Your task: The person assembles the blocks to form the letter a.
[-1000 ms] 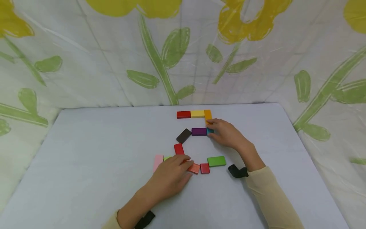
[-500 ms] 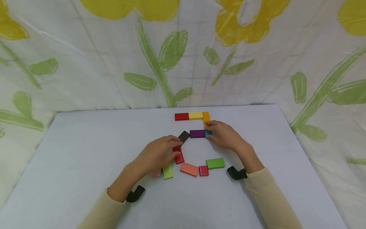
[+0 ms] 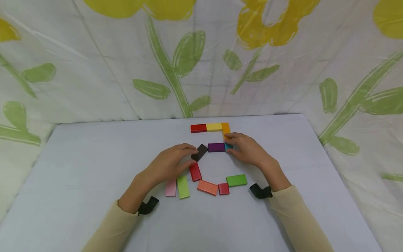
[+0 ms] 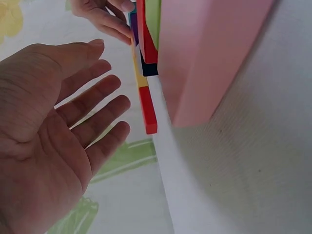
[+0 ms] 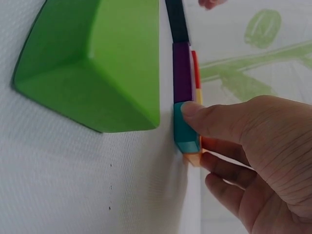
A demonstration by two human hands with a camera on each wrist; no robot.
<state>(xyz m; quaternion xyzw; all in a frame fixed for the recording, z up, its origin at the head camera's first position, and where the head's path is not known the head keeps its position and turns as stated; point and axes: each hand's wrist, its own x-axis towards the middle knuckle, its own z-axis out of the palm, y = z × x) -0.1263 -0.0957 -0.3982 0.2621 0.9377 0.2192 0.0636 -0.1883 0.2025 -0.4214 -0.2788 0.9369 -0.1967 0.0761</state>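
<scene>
Nearest on the white worktop (image 3: 151, 229), the pink block (image 3: 171, 188) and the light green block (image 3: 183, 187) lie side by side, their far ends partly covered by the left hand. To their right, the salmon block (image 3: 207, 187), the small red block (image 3: 224, 189) and the green block (image 3: 237, 180) form a chain, each end meeting or nearly meeting the next. Beyond the salmon block, the long red block (image 3: 195, 171) runs up towards the slanted black block (image 3: 199, 152). The left hand (image 3: 167, 162) is spread and relaxed, its fingers beside the black block and its thumb by the long red block; whether the tips touch either is hard to tell. A light fingertip nudge there would probably square a joint better than a full grip, which could drag the neighbours. Farther along, the purple block (image 3: 216, 147) abuts the teal block (image 3: 230, 146), which the right hand (image 3: 247, 148) pinches, thumb on its near face and fingers behind, by the orange block (image 3: 225, 128). Steady, gentle pressure should suit that corner. Farthest, the yellow block (image 3: 214, 127) and the far red block (image 3: 198, 128) extend left, before a flowered curtain (image 3: 122, 94).
</scene>
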